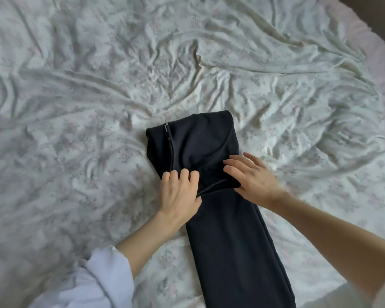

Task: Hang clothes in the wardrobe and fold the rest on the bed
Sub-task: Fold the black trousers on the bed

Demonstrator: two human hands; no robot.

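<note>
Rumpled floral sheet (76, 121) covers the bed, with a pink edge at far right. On it lies my black garment (229, 241), a long strip running toward me, its far end folded over, a zipper (168, 138) along the left side. My left hand (179, 192) curls its fingers into the fold edge, gripping cloth. My right hand (252, 176) rests there with fingers fairly straight, pressing the fold's right corner.

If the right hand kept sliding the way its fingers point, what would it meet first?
The right hand points up-left across the folded black garment. It would likely ride over the folded upper part toward the zipper near the far left edge. The left hand sits nearer and looks off that line, though depth is unclear.
</note>
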